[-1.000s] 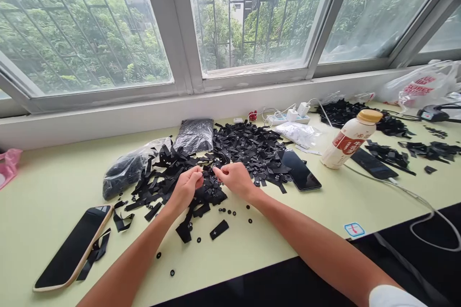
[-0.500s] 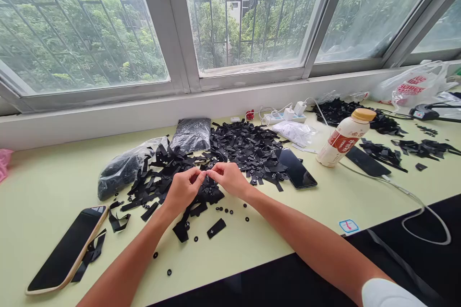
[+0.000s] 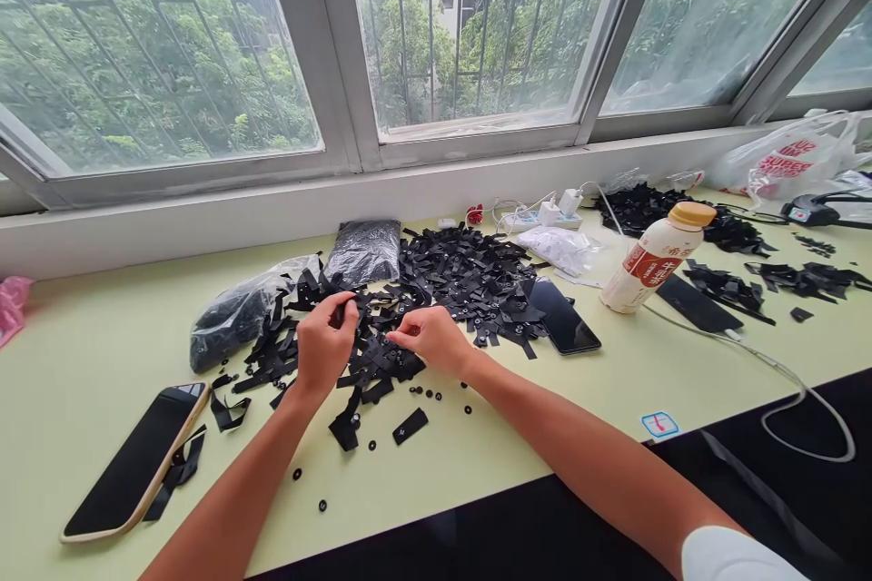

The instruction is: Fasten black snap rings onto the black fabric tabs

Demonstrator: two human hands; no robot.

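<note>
My left hand (image 3: 325,347) is lifted over the left part of a heap of black fabric strips (image 3: 470,277), its thumb and forefinger brought together in a pinch. What it holds, if anything, is lost against the black strips. My right hand (image 3: 434,341) is apart from it, over the front of the heap, also pinching; the thing at its fingertips is too small to name. A loose black strip marked M (image 3: 410,427) lies in front of the hands. Small round black pieces, such as this black disc (image 3: 322,506), are scattered around it.
Bagged black material (image 3: 232,327) and a dark packet (image 3: 366,252) lie behind. A cased phone (image 3: 133,463) is at left, another phone (image 3: 565,318) at right. A bottle (image 3: 654,259), a white cable (image 3: 783,368) and a power strip (image 3: 524,220) stand further right.
My hands were together at their fingertips and are now apart. The left hand has moved up and left; the right has hardly moved.
</note>
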